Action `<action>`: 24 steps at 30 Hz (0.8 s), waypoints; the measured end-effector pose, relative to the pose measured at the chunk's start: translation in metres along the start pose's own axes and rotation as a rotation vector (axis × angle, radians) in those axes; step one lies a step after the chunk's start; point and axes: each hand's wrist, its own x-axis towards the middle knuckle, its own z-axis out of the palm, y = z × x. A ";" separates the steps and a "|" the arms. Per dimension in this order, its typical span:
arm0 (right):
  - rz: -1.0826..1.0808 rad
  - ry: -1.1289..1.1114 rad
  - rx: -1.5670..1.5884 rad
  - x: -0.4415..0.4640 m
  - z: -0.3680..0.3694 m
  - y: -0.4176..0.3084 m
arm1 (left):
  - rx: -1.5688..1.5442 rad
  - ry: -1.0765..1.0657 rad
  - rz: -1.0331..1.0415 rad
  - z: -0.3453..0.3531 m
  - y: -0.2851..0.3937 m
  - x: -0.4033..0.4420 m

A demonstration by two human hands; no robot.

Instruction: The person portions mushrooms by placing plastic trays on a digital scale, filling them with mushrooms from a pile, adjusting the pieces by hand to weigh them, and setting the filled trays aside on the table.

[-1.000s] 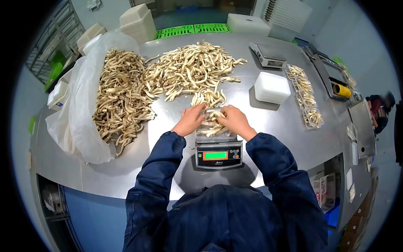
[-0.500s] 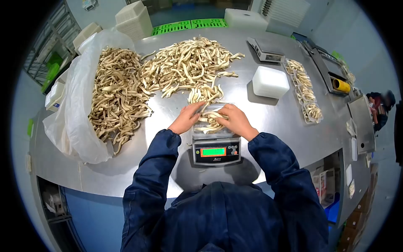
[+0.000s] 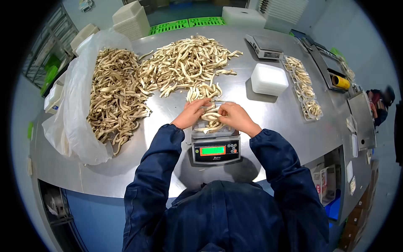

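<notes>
In front of me stands a weighing scale point(image 3: 216, 156) with a lit green display. A clear plastic tray point(image 3: 205, 135) of long pale mushrooms point(image 3: 211, 119) rests on its platform. My left hand point(image 3: 193, 113) is at the tray's left side, fingers stretched over the mushrooms at its far end. On the right, my right hand point(image 3: 236, 116) has its fingers bent and closed on mushrooms in the tray. Just beyond the tray lies a large heap of mushrooms point(image 3: 189, 63). The undersides of both hands' fingers are partly hidden.
Browner mushrooms point(image 3: 115, 92) spill from a plastic bag point(image 3: 75, 113) at left. White trays point(image 3: 269, 80) are stacked at right, near a second scale point(image 3: 264, 47) and filled packs point(image 3: 304, 86). Another person point(image 3: 379, 105) is at far right. The steel table point(image 3: 285, 130) spans the view.
My hands shift slightly among the mushrooms in the tray, the left fingers a little to the right. The whole view has moved slightly; the scale and heaps stay in place.
</notes>
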 end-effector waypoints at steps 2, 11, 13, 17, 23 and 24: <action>0.060 -0.028 0.063 0.004 -0.004 -0.001 | -0.080 -0.026 -0.004 -0.003 0.000 -0.001; -0.092 -0.028 -0.037 0.028 -0.009 0.019 | -0.529 0.008 -0.015 -0.014 -0.016 -0.010; -0.148 -0.086 -0.017 0.023 -0.003 0.013 | -0.530 -0.009 -0.015 -0.011 -0.016 -0.012; -0.233 0.020 0.054 0.016 0.004 0.018 | -0.393 0.003 0.015 -0.001 -0.014 -0.020; -0.128 -0.048 -0.041 -0.009 -0.018 -0.007 | 0.099 0.057 0.026 -0.007 0.002 -0.047; -0.124 -0.074 -0.084 -0.013 -0.015 -0.010 | 0.100 0.012 0.027 -0.007 -0.001 -0.050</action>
